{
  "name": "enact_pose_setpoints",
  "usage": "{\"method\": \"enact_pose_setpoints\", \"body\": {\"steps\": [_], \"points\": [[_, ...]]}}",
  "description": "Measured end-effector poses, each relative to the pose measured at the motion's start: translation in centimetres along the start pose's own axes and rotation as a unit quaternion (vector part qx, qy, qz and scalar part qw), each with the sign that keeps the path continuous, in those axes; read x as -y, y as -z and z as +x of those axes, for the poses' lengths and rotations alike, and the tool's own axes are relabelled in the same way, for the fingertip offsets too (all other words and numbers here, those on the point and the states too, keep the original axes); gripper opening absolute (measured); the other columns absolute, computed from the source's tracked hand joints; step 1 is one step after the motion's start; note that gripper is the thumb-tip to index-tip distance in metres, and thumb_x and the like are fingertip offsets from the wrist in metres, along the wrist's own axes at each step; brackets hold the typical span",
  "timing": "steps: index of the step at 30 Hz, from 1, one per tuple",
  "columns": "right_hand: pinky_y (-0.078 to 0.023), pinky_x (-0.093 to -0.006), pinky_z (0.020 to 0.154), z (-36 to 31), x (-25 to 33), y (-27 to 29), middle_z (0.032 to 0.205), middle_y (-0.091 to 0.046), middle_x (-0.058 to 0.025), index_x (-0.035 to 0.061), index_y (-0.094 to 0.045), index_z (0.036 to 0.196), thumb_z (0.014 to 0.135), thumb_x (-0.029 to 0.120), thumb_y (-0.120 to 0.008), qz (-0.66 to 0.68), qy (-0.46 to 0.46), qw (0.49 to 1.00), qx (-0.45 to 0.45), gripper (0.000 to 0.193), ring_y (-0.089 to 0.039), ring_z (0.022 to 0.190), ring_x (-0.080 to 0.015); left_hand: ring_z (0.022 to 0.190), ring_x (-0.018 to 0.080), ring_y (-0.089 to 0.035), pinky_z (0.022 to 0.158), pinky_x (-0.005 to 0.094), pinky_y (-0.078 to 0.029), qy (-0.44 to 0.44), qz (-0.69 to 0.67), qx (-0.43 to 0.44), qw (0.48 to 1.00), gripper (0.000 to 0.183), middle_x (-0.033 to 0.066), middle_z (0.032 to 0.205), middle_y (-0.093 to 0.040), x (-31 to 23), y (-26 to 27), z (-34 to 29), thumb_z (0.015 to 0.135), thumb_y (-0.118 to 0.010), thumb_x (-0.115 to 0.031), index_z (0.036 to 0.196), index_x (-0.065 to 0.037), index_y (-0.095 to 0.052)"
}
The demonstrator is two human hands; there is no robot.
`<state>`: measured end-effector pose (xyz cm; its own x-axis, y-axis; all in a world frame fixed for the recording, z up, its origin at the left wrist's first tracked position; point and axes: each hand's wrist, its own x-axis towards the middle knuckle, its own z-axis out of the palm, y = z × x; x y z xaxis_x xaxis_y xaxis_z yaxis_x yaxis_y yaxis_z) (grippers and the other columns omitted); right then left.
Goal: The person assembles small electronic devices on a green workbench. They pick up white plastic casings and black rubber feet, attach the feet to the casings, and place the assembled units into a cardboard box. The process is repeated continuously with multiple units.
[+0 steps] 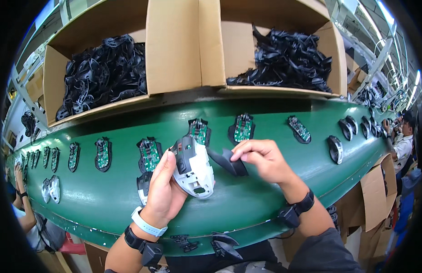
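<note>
My left hand [162,193] is wrapped round a half-assembled computer mouse [198,170] with a white shell and a black strip along its top. Pinched between the thumb and fingers of my right hand [265,160] is a curved black side panel [229,164]. The panel's left end comes very close to the mouse's right side; whether they touch I cannot tell. Just beyond the mouse lies a base with a green circuit board [199,129], and another circuit-board base [150,152] sits left of it. Partly behind my left hand is a white-and-black mouse part [142,186].
Two cardboard boxes of black plastic parts [106,68] [288,59] stand behind the green work surface [106,191]. Several mice [336,149] lie at right, and white shells [51,189] at left. Loose black parts [225,245] rest at the near edge. Other people work at both ends.
</note>
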<state>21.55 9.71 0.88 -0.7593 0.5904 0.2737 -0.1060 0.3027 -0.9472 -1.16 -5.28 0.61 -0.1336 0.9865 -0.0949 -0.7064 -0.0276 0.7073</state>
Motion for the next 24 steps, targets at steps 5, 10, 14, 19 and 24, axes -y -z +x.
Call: {"method": "enact_pose_setpoints", "body": {"steps": [5,10,14,19,24], "points": [[-0.055,-0.0326,0.087,-0.6,2.2,-1.2,0.102,-0.072,-0.0062,-0.0027,-0.074,0.113,0.09,-0.006,-0.071,0.133,-0.042,0.989,-0.04,0.024,-0.067,0.096,-0.0155,0.104,0.0271,-0.072,0.077,0.0485,-0.066,-0.03,0.117,-0.02,0.992,0.068,0.0115,0.124,-0.065,0.1,-0.7,-0.1,0.096,-0.07,-0.036,0.151,-0.006,-0.043],[-0.055,-0.033,0.083,-0.4,3.2,-1.2,0.102,-0.073,-0.0091,0.0001,-0.073,0.121,0.088,-0.003,-0.076,-0.086,0.124,0.987,0.053,0.033,-0.069,0.093,-0.0193,0.106,0.0258,-0.072,0.078,0.0504,-0.066,0.051,0.013,-0.01,0.999,0.061,0.0141,0.126,-0.067,-0.8,0.2,0.1,0.096,-0.067,-0.012,0.151,-0.008,-0.043],[-0.053,-0.034,0.078,-0.2,3.8,-3.6,0.097,-0.075,-0.0101,0.0028,-0.076,0.11,0.08,0.001,-0.086,-0.131,0.185,0.973,0.047,0.031,-0.068,0.087,-0.0233,0.11,0.0215,-0.071,0.088,0.0427,-0.063,0.061,0.051,-0.006,0.997,0.06,0.0142,0.127,-0.068,-0.4,-0.4,0.1,0.094,-0.069,-0.01,0.15,-0.004,-0.047],[-0.045,-0.0351,0.081,-0.2,3.6,-3.5,0.097,-0.071,-0.0042,0.0079,-0.075,0.109,0.078,0.009,-0.088,-0.163,0.212,0.959,0.096,0.034,-0.064,0.087,-0.0234,0.108,0.0168,-0.071,0.097,0.0324,-0.057,0.078,0.063,0.0,0.995,0.06,0.012,0.123,-0.07,-0.2,-0.5,0.1,0.093,-0.073,-0.008,0.148,-0.001,-0.049],[-0.043,-0.0364,0.083,-0.1,3.3,-3.9,0.099,-0.066,-0.0046,0.0105,-0.075,0.109,0.077,0.01,-0.088,-0.164,0.209,0.958,0.107,0.035,-0.062,0.093,-0.0244,0.105,0.0145,-0.071,0.093,0.0315,-0.058,0.097,0.076,0.006,0.992,0.061,0.0098,0.121,-0.07,-0.1,-0.6,-0.1,0.093,-0.074,-0.009,0.148,-0.001,-0.049]]}}
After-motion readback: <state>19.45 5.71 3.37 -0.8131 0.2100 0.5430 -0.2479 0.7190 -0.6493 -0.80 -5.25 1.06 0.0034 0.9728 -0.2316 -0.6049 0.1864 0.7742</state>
